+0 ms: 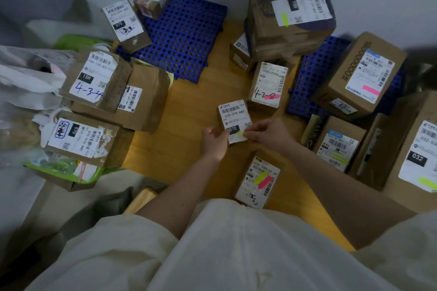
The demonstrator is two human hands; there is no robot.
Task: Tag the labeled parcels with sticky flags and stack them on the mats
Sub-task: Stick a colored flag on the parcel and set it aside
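Note:
A small parcel (234,116) with a white label reading 070-070-A80 lies on the wooden floor in the middle. My left hand (214,142) holds its lower left corner. My right hand (267,133) pinches a yellow sticky flag (240,133) against the label's lower edge. Two blue perforated mats lie on the floor: one (184,38) at the back centre, one (312,82) at the right. Close to my lap sits a parcel (259,182) with a yellow and a pink flag on it.
Labeled cardboard parcels ring the floor: a pile (94,101) at left, two (127,23) on the back mat's left edge, a big flagged box (293,19) at the back, several (361,75) at right. A green tray (68,170) and plastic bags sit far left.

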